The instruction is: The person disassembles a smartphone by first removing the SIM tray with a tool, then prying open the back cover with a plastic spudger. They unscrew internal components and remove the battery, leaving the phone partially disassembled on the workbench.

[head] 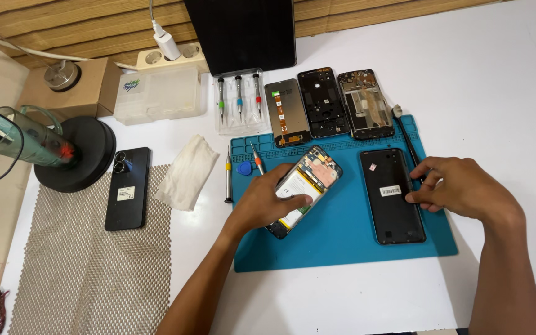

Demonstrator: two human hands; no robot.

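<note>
Table: a white table top [497,74] fills most of the frame, with a wooden slatted wall along the upper edge.
Mesh mat: a beige mesh mat [88,267] lies at the lower left of the frame.
Blue mat: a blue work mat [342,242] sits at the centre, and both hands work over it.
Dark panel: a black tablet-like panel [240,34] leans at the top centre.
Stand: a round black base with a green-tinted tube [72,152] stands at the left.
Black phone: a closed black phone [128,188] lies camera side up, between the stand and a white cloth [187,170].
Back cover: a black back cover [392,195] lies on the right part of the blue mat.
Opened phone: an opened phone [308,186] with its battery and board exposed lies tilted at the centre of the blue mat.
Phone parts: a screen panel [286,111] and two frames [342,102] line the mat's top edge.
Left hand: the left hand [265,201] presses down on the opened phone, fingers spread over its battery, thumb at its edge.
Right hand: the right hand [457,186] rests at the back cover's right edge, fingertips curled and touching it.
Screwdrivers: three screwdrivers in a clear case [239,99] sit above the mat; a loose one [228,177] lies beside its left edge.
</note>
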